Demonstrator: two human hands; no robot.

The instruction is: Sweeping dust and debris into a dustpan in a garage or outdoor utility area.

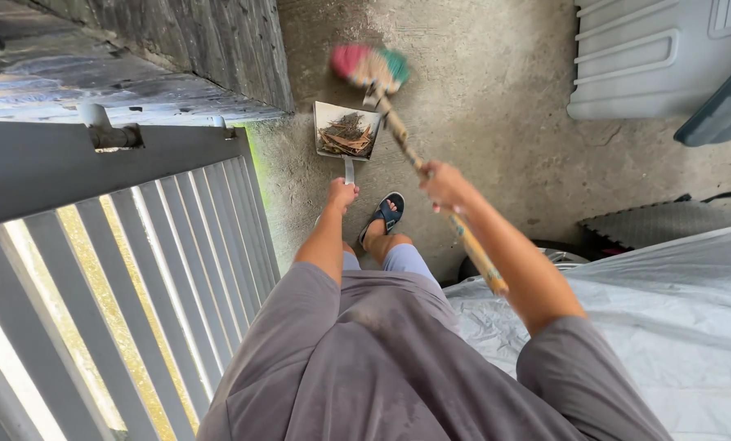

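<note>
Dustpan (346, 131): a pale metal pan set on the concrete floor (496, 106), far from the camera, just beyond the feet; its open side is turned away.
Contents: a heap of brown dry leaves and twigs (347, 135) is held inside the pan.
Dustpan handle (349, 169): a short upright stem, gripped at its near end.
Left hand (341, 194): fingers are closed together around the dustpan handle.
Broom (371, 68): a blurred head of pink, tan and green bristles, raised just beyond the far right corner of the pan.
Broom stick (431, 184): patterned, slanted from the head back to the near right.
Right hand (443, 186): fingers are clamped around the middle of the stick.
Sandal (384, 214): dark blue, worn on one foot, just near of the pan.
Gate (136, 269): grey slatted metal, on the left.
Wall (210, 45): dark stone, far left.
Grey cover (668, 327): a sheet spread at the near right.
Grey plastic panel (651, 57): leaned at the far right.
</note>
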